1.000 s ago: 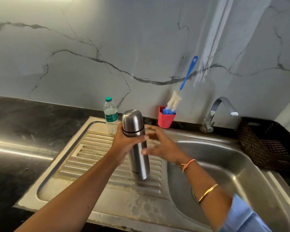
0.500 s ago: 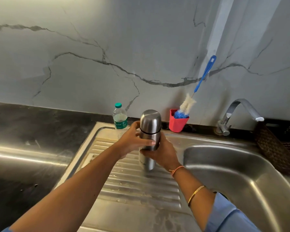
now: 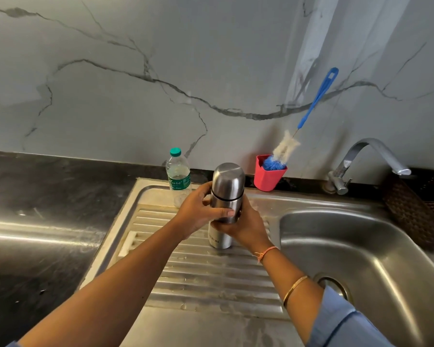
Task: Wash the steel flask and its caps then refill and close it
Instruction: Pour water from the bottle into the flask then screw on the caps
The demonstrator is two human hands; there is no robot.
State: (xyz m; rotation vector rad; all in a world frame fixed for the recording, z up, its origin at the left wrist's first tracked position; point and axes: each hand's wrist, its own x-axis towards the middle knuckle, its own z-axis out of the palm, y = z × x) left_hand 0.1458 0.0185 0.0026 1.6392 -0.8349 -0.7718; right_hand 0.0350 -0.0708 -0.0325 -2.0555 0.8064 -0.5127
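Note:
A steel flask (image 3: 226,196) stands upright over the ribbed drainboard (image 3: 206,274), its domed outer cap (image 3: 229,180) still on. My left hand (image 3: 198,212) grips the flask's upper body just under the cap seam, thumb across the front. My right hand (image 3: 247,227) wraps around the flask's middle from the right and behind. The flask's lower end shows below my hands. A clear plastic water bottle (image 3: 178,176) with a green cap stands behind, to the left.
The sink basin (image 3: 356,249) lies to the right, with its drain (image 3: 332,286) and the tap (image 3: 371,159) at the back. A red cup (image 3: 268,175) holds a blue-handled bottle brush (image 3: 313,103). A dark woven basket (image 3: 419,204) sits far right. Black counter (image 3: 43,211) extends left.
My right hand has closed around the flask, which it was only reaching for a second ago. Both hands now hold it, and the view has shifted left and closer.

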